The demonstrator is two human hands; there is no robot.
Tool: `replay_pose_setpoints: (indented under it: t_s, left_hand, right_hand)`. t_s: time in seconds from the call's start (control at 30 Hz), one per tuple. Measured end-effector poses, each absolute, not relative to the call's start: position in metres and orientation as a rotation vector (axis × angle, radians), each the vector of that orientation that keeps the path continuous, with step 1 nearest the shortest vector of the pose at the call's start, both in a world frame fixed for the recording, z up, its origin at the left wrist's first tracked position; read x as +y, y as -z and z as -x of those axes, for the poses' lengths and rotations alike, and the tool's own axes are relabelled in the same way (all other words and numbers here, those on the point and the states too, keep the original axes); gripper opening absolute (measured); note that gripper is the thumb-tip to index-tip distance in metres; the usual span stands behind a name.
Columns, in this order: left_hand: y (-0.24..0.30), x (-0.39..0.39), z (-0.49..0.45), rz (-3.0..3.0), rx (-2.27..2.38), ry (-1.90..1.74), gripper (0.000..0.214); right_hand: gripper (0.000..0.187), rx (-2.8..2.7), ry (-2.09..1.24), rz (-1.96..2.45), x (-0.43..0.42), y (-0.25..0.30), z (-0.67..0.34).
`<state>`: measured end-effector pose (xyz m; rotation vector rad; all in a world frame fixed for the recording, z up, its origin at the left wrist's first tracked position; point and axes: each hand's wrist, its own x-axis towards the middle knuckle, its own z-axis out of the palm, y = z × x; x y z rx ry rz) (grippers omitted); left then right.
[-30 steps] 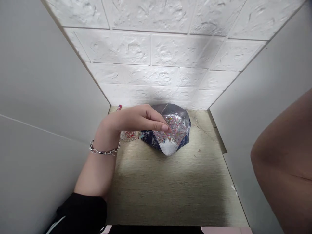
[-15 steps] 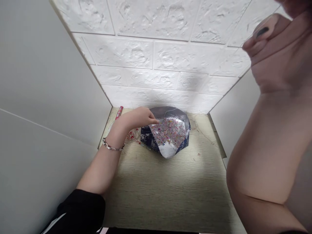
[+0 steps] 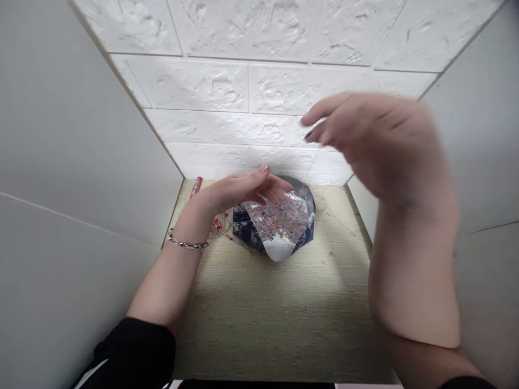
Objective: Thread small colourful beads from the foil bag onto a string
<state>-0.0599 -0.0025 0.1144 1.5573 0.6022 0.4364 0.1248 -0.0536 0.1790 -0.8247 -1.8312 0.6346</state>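
Observation:
An opened foil bag (image 3: 279,227), dark blue outside and silver inside, lies at the back of the small table (image 3: 275,313) and holds a heap of tiny mixed-colour beads (image 3: 279,219). My left hand (image 3: 243,190), with a chain bracelet on its wrist, hovers over the bag's left edge with the fingers spread and loosely curled. My right hand (image 3: 373,140) is raised high above the table's right side, blurred by motion, fingers stretched toward the left and nothing seen in them.
White panels wall in the table on the left and right, and a white embossed brick wall (image 3: 243,81) closes the back. A red pen-like stick (image 3: 196,186) lies at the back left corner. A few red beads and thin thread (image 3: 221,224) lie left of the bag.
My left hand has lifted off the beads and opened its pinch. My right hand has swung from close by the camera out over the table.

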Motion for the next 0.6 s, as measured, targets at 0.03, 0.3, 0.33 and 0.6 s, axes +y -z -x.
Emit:
replay_pose_setpoints:
  t_s: [0.03,0.3,0.33,0.6]
  left_hand:
    - [-0.108,0.0,0.055,-1.497,0.562,-0.445,0.055]
    - [-0.091,0.0,0.042,-1.352,0.592,-0.37,0.025]
    - [-0.091,-0.001,0.043,-1.344,0.626,-0.341,0.024]
    - [-0.074,0.008,0.043,-1.39,0.811,-0.28,0.023]
  right_hand:
    - [0.016,-1.973,-0.545,0.913,-0.051,-0.171,-0.121]
    - [0.019,-2.332,-0.362,1.275,-0.04,-0.132,-0.126]
    - [0.019,-2.35,-0.371,1.3,-0.041,-0.131,-0.127]
    - [0.016,-2.312,-0.46,1.346,-0.049,-0.139,-0.124]
